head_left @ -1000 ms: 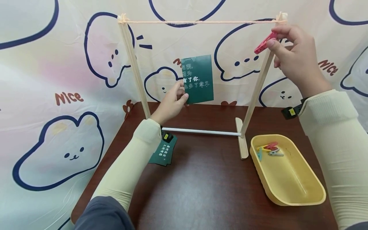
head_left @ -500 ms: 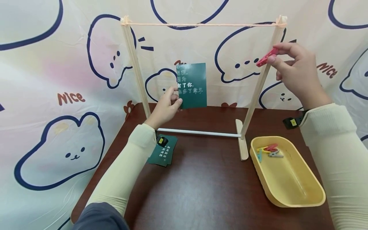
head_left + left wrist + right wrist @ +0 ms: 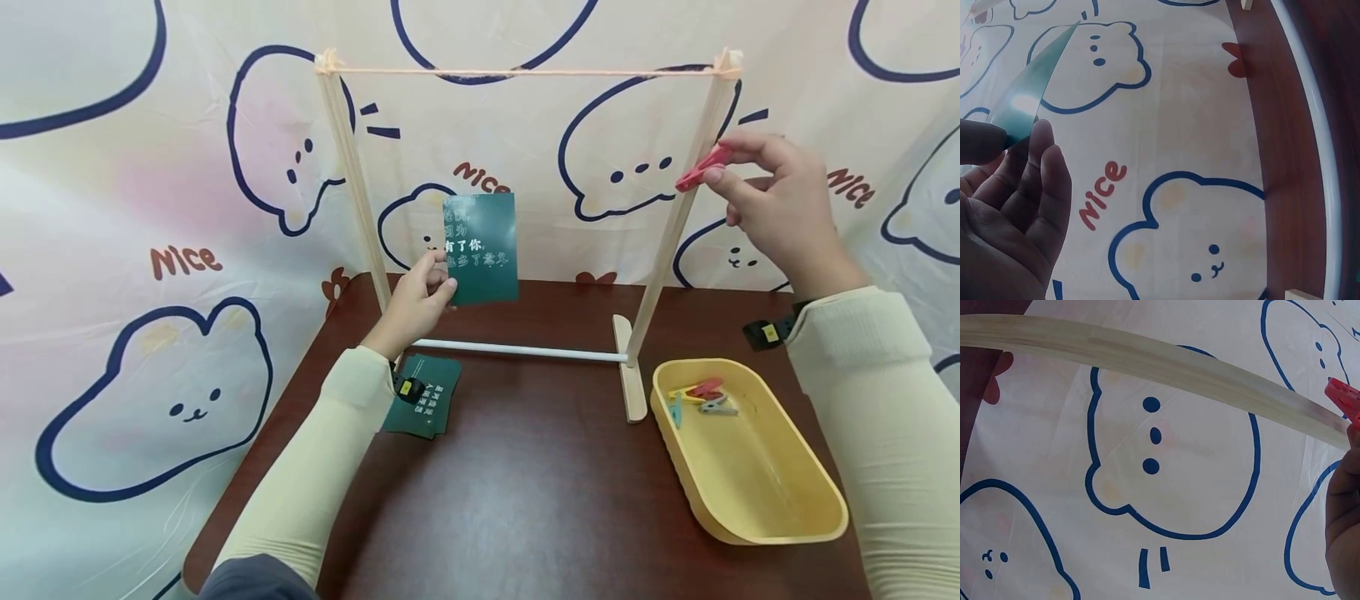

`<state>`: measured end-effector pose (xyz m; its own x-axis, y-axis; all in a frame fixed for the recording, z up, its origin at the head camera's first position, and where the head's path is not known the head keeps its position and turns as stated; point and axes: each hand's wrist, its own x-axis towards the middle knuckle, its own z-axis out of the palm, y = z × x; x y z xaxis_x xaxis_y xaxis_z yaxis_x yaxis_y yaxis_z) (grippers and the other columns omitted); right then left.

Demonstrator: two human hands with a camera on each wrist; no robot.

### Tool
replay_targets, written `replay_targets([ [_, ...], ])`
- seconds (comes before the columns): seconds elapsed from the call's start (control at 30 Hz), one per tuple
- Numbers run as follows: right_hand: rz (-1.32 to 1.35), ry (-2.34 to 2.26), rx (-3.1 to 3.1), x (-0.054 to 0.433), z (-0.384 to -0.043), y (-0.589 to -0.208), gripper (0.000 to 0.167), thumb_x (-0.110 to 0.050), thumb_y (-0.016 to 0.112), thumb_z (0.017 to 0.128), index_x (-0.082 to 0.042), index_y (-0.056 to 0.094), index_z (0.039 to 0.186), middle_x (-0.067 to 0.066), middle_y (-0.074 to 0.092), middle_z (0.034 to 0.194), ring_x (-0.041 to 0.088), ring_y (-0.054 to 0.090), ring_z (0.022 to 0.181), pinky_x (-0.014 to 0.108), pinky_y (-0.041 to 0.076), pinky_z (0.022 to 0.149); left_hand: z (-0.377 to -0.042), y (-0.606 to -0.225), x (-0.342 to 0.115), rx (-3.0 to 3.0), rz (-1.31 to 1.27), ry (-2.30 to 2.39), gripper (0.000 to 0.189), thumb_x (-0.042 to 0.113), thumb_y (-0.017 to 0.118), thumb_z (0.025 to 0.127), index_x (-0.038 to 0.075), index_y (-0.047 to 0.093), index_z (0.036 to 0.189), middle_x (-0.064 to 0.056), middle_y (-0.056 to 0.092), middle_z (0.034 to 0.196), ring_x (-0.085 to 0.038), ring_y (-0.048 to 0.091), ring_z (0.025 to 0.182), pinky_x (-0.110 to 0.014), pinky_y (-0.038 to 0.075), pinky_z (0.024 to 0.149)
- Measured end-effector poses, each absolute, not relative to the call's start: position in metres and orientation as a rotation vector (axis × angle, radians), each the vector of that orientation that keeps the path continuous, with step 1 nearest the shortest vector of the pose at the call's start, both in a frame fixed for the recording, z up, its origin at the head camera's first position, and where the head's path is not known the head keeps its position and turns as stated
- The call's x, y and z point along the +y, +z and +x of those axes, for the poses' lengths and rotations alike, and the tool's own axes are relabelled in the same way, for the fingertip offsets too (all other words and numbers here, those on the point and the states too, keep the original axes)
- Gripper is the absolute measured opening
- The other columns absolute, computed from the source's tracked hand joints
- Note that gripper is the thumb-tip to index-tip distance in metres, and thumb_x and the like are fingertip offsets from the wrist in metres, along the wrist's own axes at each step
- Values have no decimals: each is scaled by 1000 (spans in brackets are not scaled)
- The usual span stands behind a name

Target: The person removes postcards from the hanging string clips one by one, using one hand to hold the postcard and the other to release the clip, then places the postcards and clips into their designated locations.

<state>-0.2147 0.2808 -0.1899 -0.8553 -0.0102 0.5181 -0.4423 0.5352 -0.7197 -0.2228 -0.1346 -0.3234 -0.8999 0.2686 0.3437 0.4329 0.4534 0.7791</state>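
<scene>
Between thumb and fingers, my left hand [image 3: 416,300] pinches the lower left edge of a dark green card [image 3: 483,279] with pale printed characters. The card stands upright in the air, below the string [image 3: 525,72]; in the left wrist view the card [image 3: 1038,78] is seen nearly edge-on. My right hand [image 3: 783,208] pinches a red clothespin [image 3: 701,169] beside the right wooden post [image 3: 678,225], with the clothespin's nose pointing left and down. At the edge of the right wrist view the same clothespin [image 3: 1342,399] is partly cut off.
A yellow basket [image 3: 765,517] on the right holds several coloured clothespins [image 3: 705,392]. More green cards [image 3: 431,408] lie on the brown table [image 3: 525,483] near the left forearm. The string's frame has a left post [image 3: 352,175] and a white bottom rod [image 3: 525,350].
My left hand has brought the green card down and to the left. My right hand has lowered the red clothespin, still pinching it.
</scene>
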Motion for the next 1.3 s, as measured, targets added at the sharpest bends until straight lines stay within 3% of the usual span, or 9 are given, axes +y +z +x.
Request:
replay_targets([
  [0.3, 262, 1251, -2379, 287, -210, -207, 47, -36, 69, 89, -22, 57, 132, -2, 61, 128, 16, 57, 57, 16, 46, 59, -213, -335, -149, -2545, -566, -1470, 43, 17, 47, 104, 5, 36, 144, -9, 64, 94, -29, 63, 85, -39, 52, 80],
  [0.47, 227, 1220, -2402, 293, -208, -218, 47, -40, 68, 89, -24, 58, 132, -2, 61, 126, 16, 58, 60, 16, 45, 54, -208, -344, -157, -2556, -532, -1473, 39, 15, 48, 104, 5, 39, 140, -11, 62, 93, -28, 61, 85, -42, 52, 80],
  [0.77, 209, 1204, -2414, 302, -206, -234, 48, -42, 64, 91, -22, 58, 134, 1, 60, 123, 15, 55, 59, 16, 43, 52, -202, -359, -169, -2599, -467, -1436, 35, 17, 50, 103, 9, 44, 137, -7, 64, 93, -29, 58, 81, -40, 46, 73],
  [1.0, 187, 1195, -2425, 309, -207, -241, 48, -43, 63, 92, -24, 57, 135, 2, 57, 131, 16, 57, 61, 14, 47, 58, -200, -365, -180, -2624, -444, -1410, 31, 17, 50, 103, 9, 47, 133, -7, 63, 94, -24, 57, 79, -41, 47, 72],
  [1.3, 144, 1176, -2422, 320, -205, -246, 48, -42, 63, 92, -25, 57, 136, 2, 51, 129, 14, 57, 63, 14, 45, 56, -194, -365, -191, -2645, -396, -1415, 29, 17, 51, 103, 10, 50, 131, -8, 63, 92, -25, 56, 80, -38, 49, 70],
])
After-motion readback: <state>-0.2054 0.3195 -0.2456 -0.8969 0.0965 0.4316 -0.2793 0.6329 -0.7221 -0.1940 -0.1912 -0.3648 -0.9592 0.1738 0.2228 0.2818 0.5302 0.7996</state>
